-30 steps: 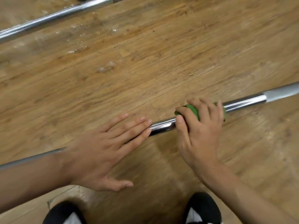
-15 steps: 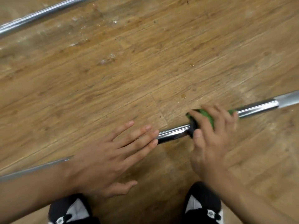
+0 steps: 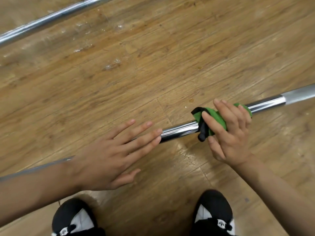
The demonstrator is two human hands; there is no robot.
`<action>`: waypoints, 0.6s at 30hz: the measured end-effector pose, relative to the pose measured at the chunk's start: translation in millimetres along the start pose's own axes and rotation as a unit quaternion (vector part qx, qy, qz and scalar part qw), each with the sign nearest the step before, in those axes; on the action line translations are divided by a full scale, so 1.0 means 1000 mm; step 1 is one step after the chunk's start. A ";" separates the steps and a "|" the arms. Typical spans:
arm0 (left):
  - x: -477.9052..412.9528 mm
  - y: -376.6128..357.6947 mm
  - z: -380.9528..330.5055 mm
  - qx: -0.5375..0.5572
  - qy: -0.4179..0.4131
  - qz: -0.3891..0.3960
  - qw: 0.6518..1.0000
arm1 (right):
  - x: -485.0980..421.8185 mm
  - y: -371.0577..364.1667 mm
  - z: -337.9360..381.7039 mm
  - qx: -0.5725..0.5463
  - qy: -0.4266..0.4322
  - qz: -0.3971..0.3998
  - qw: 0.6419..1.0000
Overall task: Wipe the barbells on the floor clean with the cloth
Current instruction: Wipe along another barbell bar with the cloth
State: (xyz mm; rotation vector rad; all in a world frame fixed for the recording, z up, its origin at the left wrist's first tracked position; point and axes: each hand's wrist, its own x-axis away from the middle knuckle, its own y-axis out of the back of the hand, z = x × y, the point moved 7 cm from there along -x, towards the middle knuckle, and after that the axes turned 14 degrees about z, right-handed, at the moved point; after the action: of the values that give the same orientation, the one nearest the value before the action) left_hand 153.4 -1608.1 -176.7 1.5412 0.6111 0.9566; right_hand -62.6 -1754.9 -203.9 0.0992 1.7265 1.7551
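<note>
— What is nearest?
— Black-and-white shoes [image 3: 215, 208] on the wooden floor [image 3: 153, 79].
— And the hands?
— The left hand [image 3: 109, 155] rests flat on the near barbell [image 3: 180, 131], its grip apart, fingers straight. The right hand [image 3: 229, 133] has its grip clamped on the green cloth [image 3: 217, 116], bunched on that bar.
— Farther off?
— A second barbell [image 3: 51, 17] lies on the floor, top left.

A chrome barbell [image 3: 179, 131] lies slantwise on the wooden floor [image 3: 153, 74], a green cloth [image 3: 216, 117] with black trim bunched around its shaft. A second barbell [image 3: 51, 17] lies farther off, upper left.
</note>
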 end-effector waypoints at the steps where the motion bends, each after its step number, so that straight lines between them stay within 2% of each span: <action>1: -0.001 0.000 0.003 0.005 0.001 0.000 1.000 | -0.004 0.000 0.002 -0.023 -0.048 -0.007 0.999; 3: -0.003 0.000 0.009 0.012 0.003 0.007 1.000 | -0.012 -0.006 0.021 -0.075 -0.149 -0.020 0.986; 4: -0.004 0.000 0.012 0.012 0.004 0.010 1.000 | -0.017 -0.011 0.038 -0.083 -0.171 -0.013 0.982; 5: -0.005 0.001 0.016 0.011 0.005 0.010 1.000 | -0.024 -0.018 0.057 -0.075 -0.163 0.004 0.984; 8: -0.009 0.004 0.027 0.008 0.004 0.007 1.000 | -0.041 -0.028 0.082 -0.021 -0.056 0.038 0.997; 11: -0.011 0.005 0.040 0.021 0.015 -0.001 1.000 | -0.043 -0.028 0.050 0.016 -0.013 0.037 0.999; 15: -0.017 0.011 0.057 0.033 0.027 -0.017 0.999 | -0.040 -0.013 -0.030 -0.002 -0.119 0.009 0.993; 18: -0.026 0.017 0.068 0.055 0.027 -0.040 0.997 | -0.051 -0.010 -0.053 -0.034 -0.189 -0.006 0.981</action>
State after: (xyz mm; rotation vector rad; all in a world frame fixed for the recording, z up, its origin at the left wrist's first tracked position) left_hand 194.2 -1669.7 -166.2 1.5805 0.7698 0.9181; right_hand -45.7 -1827.0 -199.9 0.3667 1.3888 1.6584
